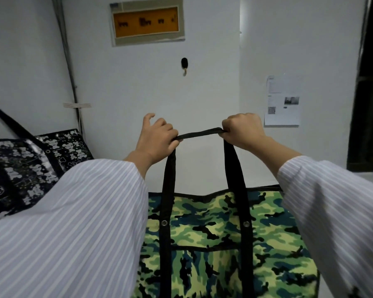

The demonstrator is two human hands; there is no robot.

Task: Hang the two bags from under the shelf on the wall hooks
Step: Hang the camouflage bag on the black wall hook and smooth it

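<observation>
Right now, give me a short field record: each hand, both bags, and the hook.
left hand: gripping the left end of the strap, index finger raised
right hand: fist closed on the right end of the strap
strap: black, stretched taut between the hands
camouflage bag: hangs below the hands, held by its strap
hook: dark, on the white wall above the hands, nothing on it
black patterned bag: at left, strap running up out of frame
</observation>
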